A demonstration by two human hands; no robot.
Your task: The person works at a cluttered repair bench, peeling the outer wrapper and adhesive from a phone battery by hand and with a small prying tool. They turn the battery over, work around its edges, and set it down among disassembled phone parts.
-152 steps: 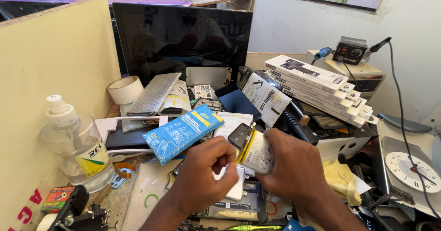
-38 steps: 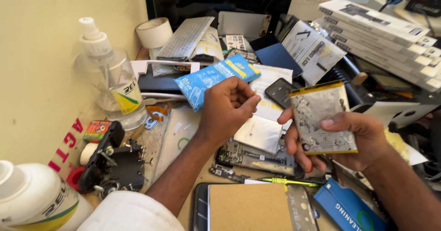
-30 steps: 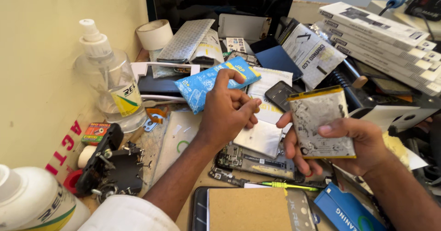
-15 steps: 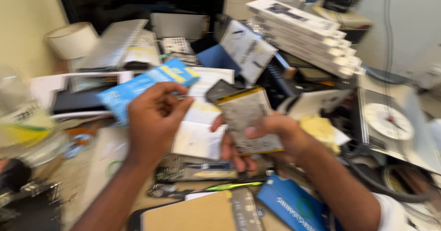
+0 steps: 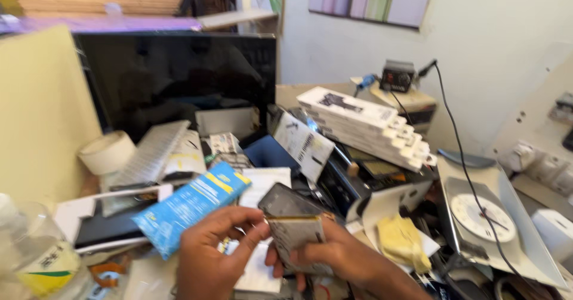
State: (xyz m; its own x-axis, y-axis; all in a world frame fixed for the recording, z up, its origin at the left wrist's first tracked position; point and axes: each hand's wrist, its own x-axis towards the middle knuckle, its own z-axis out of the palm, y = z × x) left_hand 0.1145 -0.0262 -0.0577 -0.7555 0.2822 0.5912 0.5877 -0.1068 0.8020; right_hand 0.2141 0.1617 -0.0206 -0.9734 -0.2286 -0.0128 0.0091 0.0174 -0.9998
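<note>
My right hand (image 5: 337,258) grips a flat silvery phone battery (image 5: 295,240) at the bottom centre, fingers wrapped over its lower edge. My left hand (image 5: 218,255) is next to it, thumb and fingertips touching the battery's left edge. A dark phone (image 5: 286,201) lies just behind the battery. A blue packet (image 5: 191,207) rests on the clutter to the left of my left hand. White paper (image 5: 256,273) lies under both hands.
A dark monitor (image 5: 179,79) stands at the back, with a white keyboard (image 5: 152,151) and a roll of tape (image 5: 107,151) before it. White boxes (image 5: 364,124) are stacked at right. A clock face (image 5: 480,216), yellow cloth (image 5: 403,240) and clear bottle (image 5: 36,252) crowd the desk.
The camera has tilted up, so the monitor and wall now show. My left hand has closed in on the battery and now touches it; my right hand still holds it.
</note>
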